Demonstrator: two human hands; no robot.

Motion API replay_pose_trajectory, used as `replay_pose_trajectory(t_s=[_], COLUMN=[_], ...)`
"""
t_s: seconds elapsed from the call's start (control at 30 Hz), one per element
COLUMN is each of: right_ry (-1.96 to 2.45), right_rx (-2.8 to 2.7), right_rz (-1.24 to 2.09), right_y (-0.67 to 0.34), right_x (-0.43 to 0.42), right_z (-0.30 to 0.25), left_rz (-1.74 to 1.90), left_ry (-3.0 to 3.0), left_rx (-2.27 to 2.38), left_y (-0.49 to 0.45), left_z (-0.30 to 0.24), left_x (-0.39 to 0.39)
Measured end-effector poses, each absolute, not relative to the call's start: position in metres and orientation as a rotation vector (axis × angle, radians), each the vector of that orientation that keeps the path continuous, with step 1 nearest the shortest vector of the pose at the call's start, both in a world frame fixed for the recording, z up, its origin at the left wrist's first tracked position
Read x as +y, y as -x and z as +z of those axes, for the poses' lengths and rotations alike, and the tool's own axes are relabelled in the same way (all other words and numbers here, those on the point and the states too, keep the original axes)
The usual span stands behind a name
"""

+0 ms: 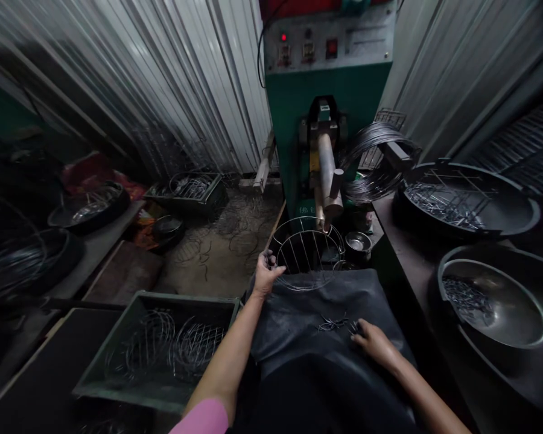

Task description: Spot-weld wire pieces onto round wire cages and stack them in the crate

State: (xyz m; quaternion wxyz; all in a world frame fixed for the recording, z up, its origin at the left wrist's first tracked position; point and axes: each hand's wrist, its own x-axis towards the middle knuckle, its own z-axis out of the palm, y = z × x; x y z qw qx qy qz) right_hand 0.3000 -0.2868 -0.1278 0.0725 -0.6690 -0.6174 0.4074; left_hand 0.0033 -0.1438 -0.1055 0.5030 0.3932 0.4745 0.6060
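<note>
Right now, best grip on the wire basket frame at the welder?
Probably take the wire basket frame by its near-left rim, coming from the left, as the left hand does. The rim is a continuous hoop; the far side sits under the welder arm, a small bowl crowds the right.

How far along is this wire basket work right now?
Done, it seems: several wire baskets lie in the green crate on the left. In hand: the left hand holds a wire frame at the welder's arm, while the right hand touches loose wire pieces on the black cloth. Left, probably: more pieces wait in the bowl on the right.
</note>
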Motion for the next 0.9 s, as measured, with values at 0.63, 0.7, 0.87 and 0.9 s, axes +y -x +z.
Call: replay_pose_trajectory(t_s=[0.63, 0.7, 0.87, 0.9], right_ry=[1.839, 1.771, 1.679, 1.675], right_rx=[-1.104, -0.959, -0.787, -0.782], right_rz=[1.423, 1.482, 1.413, 1.356], right_y=[-0.31, -0.31, -0.313, -0.315], right_x=[-0.286, -0.285, -0.282, -0.281], right_z=[-0.116, -0.114, -0.112, -0.111], left_rz=[1.324, 1.333, 1.334, 1.335], left_ry=[-0.55, -0.51, -0.361, -0.341], left_rx=[0.944, 0.94, 0.972, 0.977], left_y=[-0.021, -0.021, -0.025, -0.026], left_z=[-0.096, -0.094, -0.086, -0.083], left_x=[-0.154, -0.155, -0.152, -0.15])
